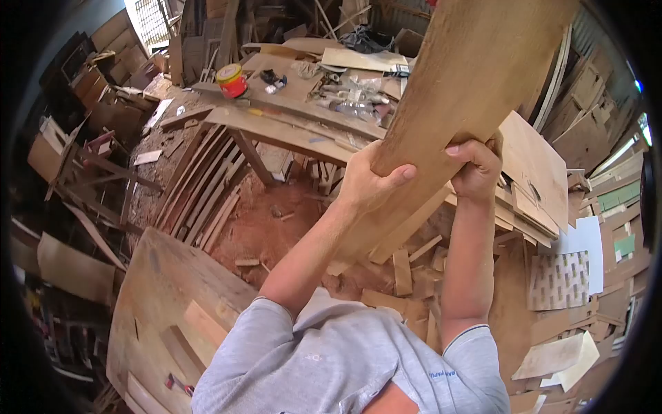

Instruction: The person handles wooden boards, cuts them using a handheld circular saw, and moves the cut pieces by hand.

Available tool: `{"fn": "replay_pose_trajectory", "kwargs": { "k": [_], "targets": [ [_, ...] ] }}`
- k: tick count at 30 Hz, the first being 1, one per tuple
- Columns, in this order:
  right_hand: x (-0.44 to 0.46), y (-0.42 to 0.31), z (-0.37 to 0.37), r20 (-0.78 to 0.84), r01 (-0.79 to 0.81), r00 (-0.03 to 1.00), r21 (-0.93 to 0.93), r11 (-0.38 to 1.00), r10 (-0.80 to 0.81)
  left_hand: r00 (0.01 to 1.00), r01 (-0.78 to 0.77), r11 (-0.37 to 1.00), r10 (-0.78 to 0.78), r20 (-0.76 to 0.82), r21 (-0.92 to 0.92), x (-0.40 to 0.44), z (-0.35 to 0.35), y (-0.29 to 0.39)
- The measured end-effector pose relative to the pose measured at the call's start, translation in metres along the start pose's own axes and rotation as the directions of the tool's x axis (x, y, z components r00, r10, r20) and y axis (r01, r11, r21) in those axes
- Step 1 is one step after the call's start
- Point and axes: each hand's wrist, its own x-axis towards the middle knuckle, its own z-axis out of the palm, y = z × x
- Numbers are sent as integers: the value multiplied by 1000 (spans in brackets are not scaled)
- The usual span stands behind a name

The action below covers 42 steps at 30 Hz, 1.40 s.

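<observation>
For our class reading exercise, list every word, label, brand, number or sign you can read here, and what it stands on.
"PAPU", apparently, within blue lettering on the grey shirt; the rest is unclear.
Red tub: label too small to read.
Patterned sheet: any print too blurred to read.

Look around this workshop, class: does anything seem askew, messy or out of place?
Yes: wood offcuts lie strewn at odd angles on the floor below the board in the left hand and right hand, looking dropped rather than stacked.
</observation>
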Motion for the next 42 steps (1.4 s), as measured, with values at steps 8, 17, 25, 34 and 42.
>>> {"fn": "replay_pose_trajectory", "kwargs": {
  "k": [8, 17, 25, 34, 42],
  "targets": [
    [81, 103, 41, -176, 2, 984, -60, 998, -12, 990, -128, 984, 121, -68, -126, 91, -87, -73],
    [116, 168, 7, -268, -130, 962, -616, 777, -51, 999, 32, 995, -30, 24, -95, 218, -94, -140],
    [129, 195, -33, -371, -367, 915, -603, 708, 158, 992, 104, 980, -90, 89, -172, 286, -65, -188],
    [148, 226, -46, -430, -426, 892, -698, 575, 139, 994, 61, 977, -42, 98, -205, 328, -55, -234],
    [158, 235, -49, -477, -492, 858, -658, 571, 190, 995, 23, 977, -2, 100, -212, 334, -47, -238]
  ]
}}
